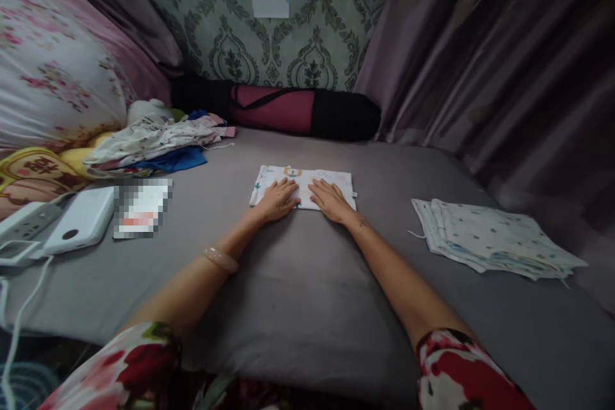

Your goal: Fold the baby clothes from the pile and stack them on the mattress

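A folded white cloth (307, 189) with small coloured prints lies flat on the grey bed sheet (298, 288), forming a neat rectangle. Pressed on its left half is my left hand (278, 198), fingers stretched out and flat. My right hand (331, 200) rests the same way on the right half, fingers extended. A narrow strip of cloth shows between the two hands. Near the cloth's right edge a small white tag sticks out. Neither hand grips anything.
To the right lies a stack of folded printed cloths (500, 237). Crumpled clothes (158, 141) are heaped at the left, behind a white power bank (81, 218) and a power strip (29, 224) with cables. A long black and maroon bag (273, 109) lies along the wall.
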Demonstrator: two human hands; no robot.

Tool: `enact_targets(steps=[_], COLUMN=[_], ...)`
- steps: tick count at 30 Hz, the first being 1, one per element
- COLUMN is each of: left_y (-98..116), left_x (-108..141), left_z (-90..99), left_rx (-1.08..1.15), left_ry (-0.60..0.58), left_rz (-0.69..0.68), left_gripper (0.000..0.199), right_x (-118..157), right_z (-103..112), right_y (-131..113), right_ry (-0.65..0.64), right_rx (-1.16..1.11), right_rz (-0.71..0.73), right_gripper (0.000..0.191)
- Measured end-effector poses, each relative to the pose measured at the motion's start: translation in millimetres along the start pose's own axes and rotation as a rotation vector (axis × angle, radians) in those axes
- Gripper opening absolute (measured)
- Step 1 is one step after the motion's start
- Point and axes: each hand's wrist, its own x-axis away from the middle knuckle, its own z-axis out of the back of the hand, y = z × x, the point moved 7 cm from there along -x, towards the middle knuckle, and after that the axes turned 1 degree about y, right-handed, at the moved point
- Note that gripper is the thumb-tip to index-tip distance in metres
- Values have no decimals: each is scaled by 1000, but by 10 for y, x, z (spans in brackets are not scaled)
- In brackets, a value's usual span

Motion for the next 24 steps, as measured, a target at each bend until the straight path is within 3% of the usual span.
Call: enact_targets(steps=[7, 11, 14, 17, 20, 24], left_y=[-46, -46, -48, -15, 37, 68], left_x=[84, 76, 12, -127, -244, -280], left_z=[3, 5, 20, 104, 136, -58], left_rx=[-25, -59, -55, -48, -80, -168], left_ry=[-128, -194, -230, -110, 65, 65], left_rz=[74, 99, 103, 101, 121, 144], left_gripper=[74, 78, 76, 54, 47, 54], right_x=[65, 88, 52, -60, -200, -291], right_z=[-29, -33, -3, 60, 136, -13], right_y=[21, -1, -12, -50, -102, -158], right_ry=[3, -8, -87, -105, 68, 125], right_rx=[76, 113, 87, 19, 24, 84], right_rz=[39, 36, 12, -37, -97, -114], right_gripper=[55, 61, 63, 59, 53, 54])
